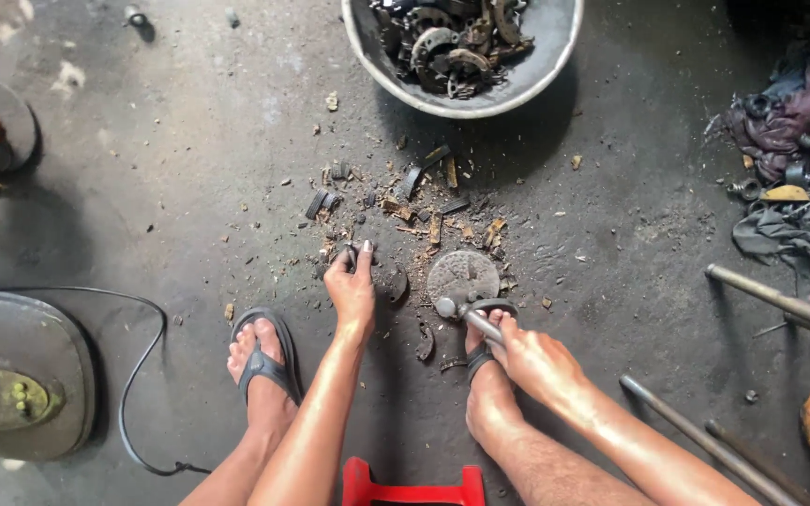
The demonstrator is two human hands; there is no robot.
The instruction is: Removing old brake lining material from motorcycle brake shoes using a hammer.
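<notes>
while the person sits low with both sandalled feet on the dark concrete floor [189, 169], the left hand [352, 286] reaches forward and pinches a small dark metal part [345, 253] against the ground, fingers curled down over it. the right hand [538, 361] is closed round the handle of a hammer [469, 317], whose head rests on the floor just beside a round flat metal disc [462, 275]. the disc lies between the two hands, nearer the right one, and the hammer head touches or nearly touches its lower edge. a curved dark piece [397, 283] lies just right of the left hand. broken chips and scraps [424, 201] are scattered beyond the hands, and further off stands a metal basin [555, 37] filled with dark worn parts. grey rags [799, 215] and long metal rods [780, 305] lie at the right, a red stool [410, 487] sits between the legs.
</notes>
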